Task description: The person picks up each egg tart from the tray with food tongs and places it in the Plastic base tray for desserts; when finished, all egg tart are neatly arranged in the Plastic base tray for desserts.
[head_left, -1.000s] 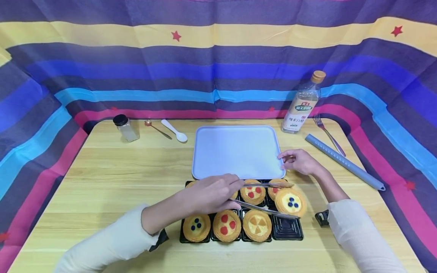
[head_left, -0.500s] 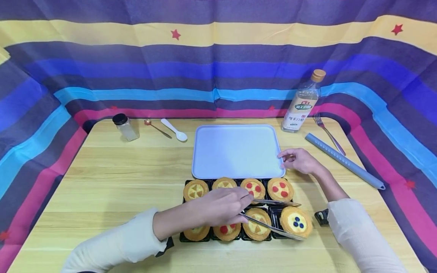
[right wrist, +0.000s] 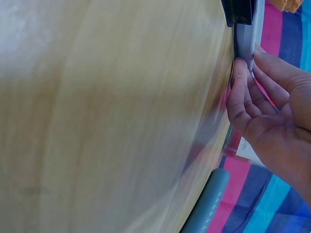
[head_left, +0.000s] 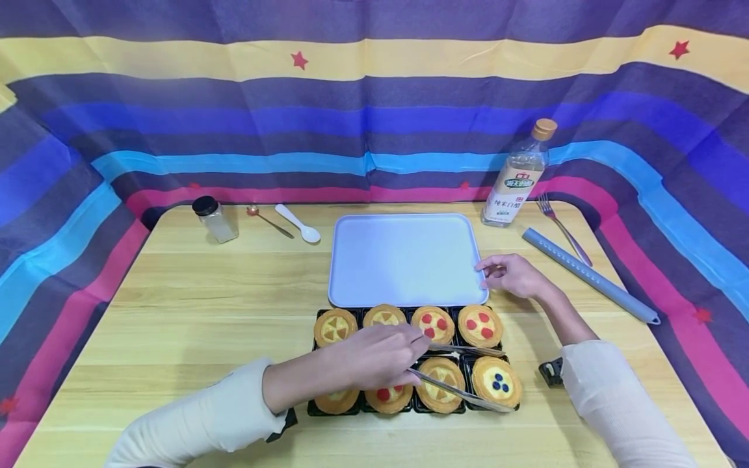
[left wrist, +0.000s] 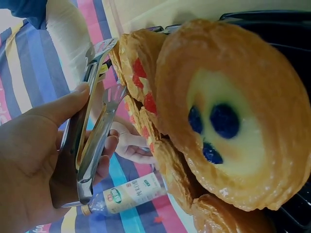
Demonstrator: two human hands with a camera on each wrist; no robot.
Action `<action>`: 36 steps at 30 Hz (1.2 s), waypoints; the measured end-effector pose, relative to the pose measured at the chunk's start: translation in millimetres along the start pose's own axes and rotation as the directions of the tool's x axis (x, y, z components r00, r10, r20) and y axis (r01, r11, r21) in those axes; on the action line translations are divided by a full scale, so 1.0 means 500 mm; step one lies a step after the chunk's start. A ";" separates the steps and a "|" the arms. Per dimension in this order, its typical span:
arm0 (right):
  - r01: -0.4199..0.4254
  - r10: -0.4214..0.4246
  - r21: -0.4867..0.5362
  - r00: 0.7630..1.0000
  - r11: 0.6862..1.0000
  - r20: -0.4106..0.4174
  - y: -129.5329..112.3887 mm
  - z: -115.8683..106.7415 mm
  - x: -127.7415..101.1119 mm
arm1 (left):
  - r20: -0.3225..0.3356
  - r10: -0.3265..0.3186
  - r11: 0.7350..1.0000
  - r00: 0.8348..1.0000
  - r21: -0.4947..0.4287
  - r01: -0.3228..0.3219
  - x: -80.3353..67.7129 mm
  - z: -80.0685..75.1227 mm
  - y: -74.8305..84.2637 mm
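My left hand point(head_left: 383, 356) grips metal tongs point(left wrist: 86, 141), reaching rightward over the tarts. The tong ends lie on either side of a tart with three blueberries point(head_left: 497, 382), which sits in the front right compartment of a black plastic tray point(left wrist: 289, 41). Other tarts fill the two rows, among them a strawberry tart point(head_left: 480, 325) behind it and an orange-wedge tart point(head_left: 439, 387) to its left. My left hand partly covers the front left tarts. Just behind the rows lies a pale blue serving tray point(head_left: 404, 260); my right hand point(head_left: 515, 276) pinches its right edge between thumb and fingers.
A white vinegar bottle point(head_left: 509, 192) stands at the back right, near a fork point(head_left: 564, 232) and a long grey-blue bar point(head_left: 591, 277). At the back left are a black-lidded jar point(head_left: 218, 221), a small metal spoon point(head_left: 272, 222) and a white spoon point(head_left: 301, 226). Striped cloth surrounds the table.
The blueberry tart, held up in the tongs a second ago, has come down toward me into the front right compartment. My left hand moved with it; my right hand stayed at the serving tray.
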State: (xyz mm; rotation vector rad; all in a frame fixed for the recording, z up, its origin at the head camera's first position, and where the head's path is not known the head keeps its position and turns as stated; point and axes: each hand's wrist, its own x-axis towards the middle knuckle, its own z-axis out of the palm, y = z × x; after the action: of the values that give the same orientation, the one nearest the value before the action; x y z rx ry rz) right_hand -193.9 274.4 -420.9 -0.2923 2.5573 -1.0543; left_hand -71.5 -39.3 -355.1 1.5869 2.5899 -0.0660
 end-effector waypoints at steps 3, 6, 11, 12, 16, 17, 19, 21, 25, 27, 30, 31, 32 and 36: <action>-0.001 0.001 0.004 1.000 1.000 -0.003 -0.002 0.000 -0.001 | -0.016 0.017 1.000 1.000 -0.001 -0.017 0.000 0.004 -0.001; 0.000 0.000 0.004 1.000 1.000 -0.006 -0.003 0.001 -0.001 | -0.031 0.031 1.000 0.999 -0.001 -0.031 0.001 0.008 -0.002; -0.002 0.002 0.010 1.000 1.000 -0.001 -0.001 0.000 0.001 | -0.024 0.027 0.999 0.999 -0.019 -0.027 -0.001 0.008 -0.003; -0.001 0.001 0.010 1.000 1.000 0.001 -0.001 -0.001 0.001 | -0.020 0.023 0.999 1.000 -0.026 -0.024 -0.001 0.008 -0.003; -0.003 0.003 0.008 1.000 1.000 0.004 0.001 -0.002 0.002 | -0.008 0.005 0.998 1.000 -0.056 -0.005 -0.006 0.001 -0.004; -0.003 0.003 0.005 1.000 1.000 0.005 0.002 -0.002 0.002 | -0.010 0.002 0.998 1.000 -0.062 -0.003 -0.009 -0.002 -0.004; -0.007 0.007 0.004 1.000 1.000 0.006 0.002 -0.002 0.002 | -0.021 0.000 0.997 1.000 -0.073 -0.002 -0.016 -0.008 -0.004; -0.013 0.013 0.002 1.000 1.000 0.008 0.001 -0.002 0.001 | -0.043 -0.001 0.997 0.999 -0.076 -0.003 -0.027 -0.014 -0.006; -0.025 0.025 -0.002 1.000 1.000 0.013 -0.003 -0.002 -0.001 | -0.105 -0.030 0.994 0.994 -0.108 0.019 -0.057 -0.021 -0.012; -0.028 0.028 -0.005 1.000 1.000 0.012 -0.004 -0.002 -0.001 | -0.141 -0.064 0.989 0.988 -0.144 0.043 -0.074 -0.021 -0.018; -0.028 0.028 -0.009 1.000 1.000 0.008 -0.004 -0.001 -0.001 | -0.207 -0.126 0.976 0.970 -0.204 0.083 -0.102 -0.012 -0.028; -0.028 0.028 -0.009 1.000 1.000 0.007 -0.004 -0.001 -0.001 | -0.227 -0.153 0.968 0.962 -0.232 0.099 -0.111 -0.008 -0.031; -0.027 0.027 -0.009 1.000 1.000 0.006 -0.004 -0.001 -0.001 | -0.248 -0.181 0.960 0.952 -0.256 0.116 -0.120 -0.003 -0.035; -0.032 0.032 -0.011 0.999 0.999 0.008 -0.003 0.000 -0.001 | -0.308 -0.338 0.899 0.889 -0.386 0.208 -0.157 0.025 -0.053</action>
State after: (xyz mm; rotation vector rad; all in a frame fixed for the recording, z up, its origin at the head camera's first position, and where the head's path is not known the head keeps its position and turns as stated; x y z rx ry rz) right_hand -193.4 273.4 -419.7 -0.2575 2.5528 -1.0260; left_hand -59.0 -122.2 -359.0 1.1872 2.8742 0.6926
